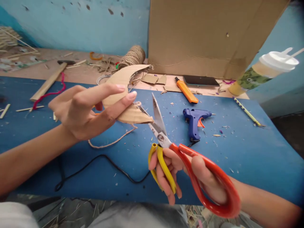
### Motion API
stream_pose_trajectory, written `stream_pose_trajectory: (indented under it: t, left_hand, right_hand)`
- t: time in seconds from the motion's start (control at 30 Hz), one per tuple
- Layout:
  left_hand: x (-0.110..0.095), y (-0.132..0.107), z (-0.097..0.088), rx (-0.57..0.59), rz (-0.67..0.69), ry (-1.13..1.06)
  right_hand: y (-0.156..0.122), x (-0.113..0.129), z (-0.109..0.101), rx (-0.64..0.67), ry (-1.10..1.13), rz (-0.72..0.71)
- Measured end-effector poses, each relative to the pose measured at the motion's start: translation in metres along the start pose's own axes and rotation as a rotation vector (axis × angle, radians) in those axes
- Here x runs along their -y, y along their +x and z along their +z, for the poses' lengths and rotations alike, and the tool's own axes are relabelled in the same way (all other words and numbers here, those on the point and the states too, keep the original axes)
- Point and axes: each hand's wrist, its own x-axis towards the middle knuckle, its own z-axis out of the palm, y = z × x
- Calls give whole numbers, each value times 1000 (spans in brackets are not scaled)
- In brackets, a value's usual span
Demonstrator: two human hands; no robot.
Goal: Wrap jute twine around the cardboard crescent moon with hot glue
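My left hand [83, 109] pinches a crescent-shaped piece of cardboard [136, 115] between thumb and fingers, above the table. A short end of twine shows at its inner edge, and a longer strand of twine [111, 146] hangs below it. My right hand [175, 164] is closed around red-handled scissors [163, 136]. Their blades are apart, with the lower blade by the crescent's lower tip and the twine end; whether it touches them I cannot tell. The same hand's fingers also hold a tool with two yellow handles [167, 171], whose head is hidden.
A blue glue gun [193, 123], an orange cutter knife [186, 90] and a phone [200, 81] lie ahead to the right. A lidded cup [256, 74] stands far right. A twine spool [133, 57] and hammer [49, 80] lie behind and left. A black cord [116, 166] crosses the front.
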Motion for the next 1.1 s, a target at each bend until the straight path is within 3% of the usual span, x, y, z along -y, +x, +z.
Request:
stream_pose_trajectory:
  t: [0.1,0.17,0.23,0.3,0.43,0.5,0.63,0.77,0.93,1.1]
  left_hand:
    - [-19,16,-7,-237,-85,108]
    - [-27,22,-9,-285,-106,100]
    - [-25,23,-5,-314,-93,113]
    - [-14,20,6,-410,24,164]
    - [13,18,33,-812,426,251]
    - [19,18,39,-871,522,273]
    - [17,20,36,-803,519,196]
    - [14,26,35,-704,343,-38]
    - [12,34,50,-538,-15,-418]
    - [10,36,57,-406,-66,-577]
  right_hand:
    - [-4,3,-7,-100,-79,-62]
    - [-6,5,-13,-122,-109,-74]
    - [-7,5,-16,-60,-125,-43]
    - [-6,5,-18,-3,-158,-2]
    - [1,2,-13,73,-130,29]
    - [4,0,-10,117,-112,45]
    - [7,-9,-8,91,-90,-36]
    - [9,-13,-8,-102,23,-149]
    - [16,-1,-9,-312,-45,-231]
    - [16,-11,-15,-322,-46,-185]
